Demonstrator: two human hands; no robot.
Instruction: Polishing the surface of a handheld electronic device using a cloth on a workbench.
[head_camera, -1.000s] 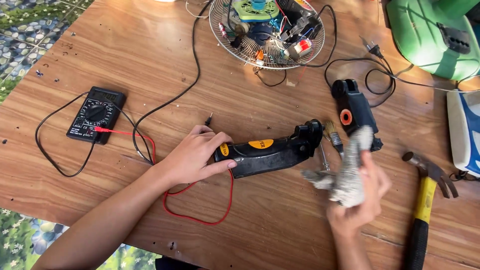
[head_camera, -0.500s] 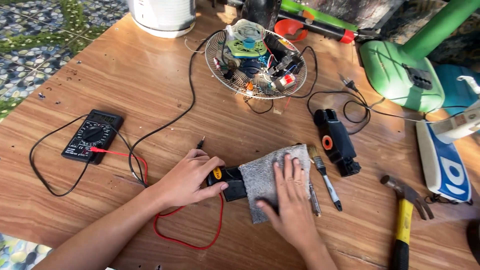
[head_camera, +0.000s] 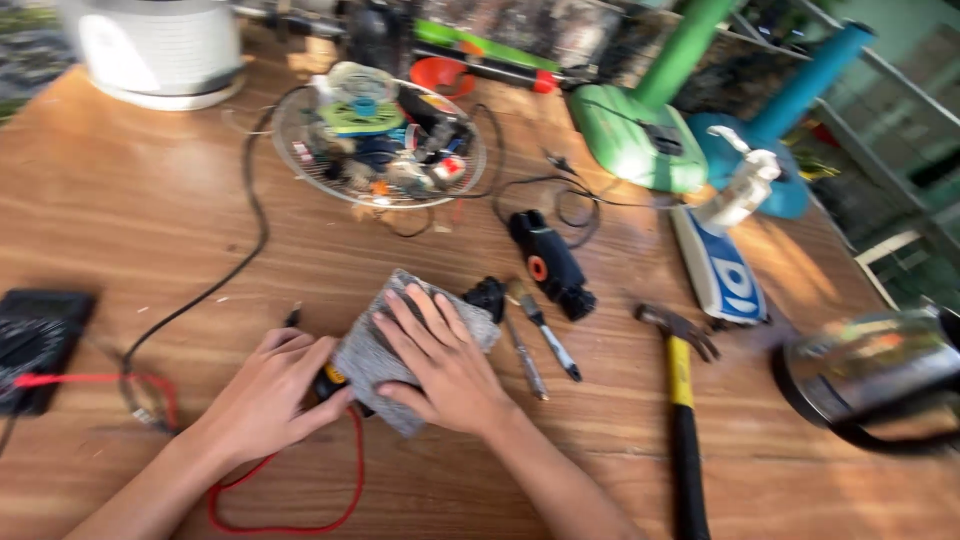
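A wooden table (head_camera: 150, 210) holds a hammer (head_camera: 680, 400) at the right. At its near middle, the right hand (head_camera: 440, 360) presses flat, fingers spread, on a grey cloth (head_camera: 375, 350) covering a black tool (head_camera: 488, 297). The left hand (head_camera: 265, 395) grips the tool's covered end.

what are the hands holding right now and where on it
The left hand grips the black tool's orange-marked end. The right hand presses a grey cloth flat over its middle.
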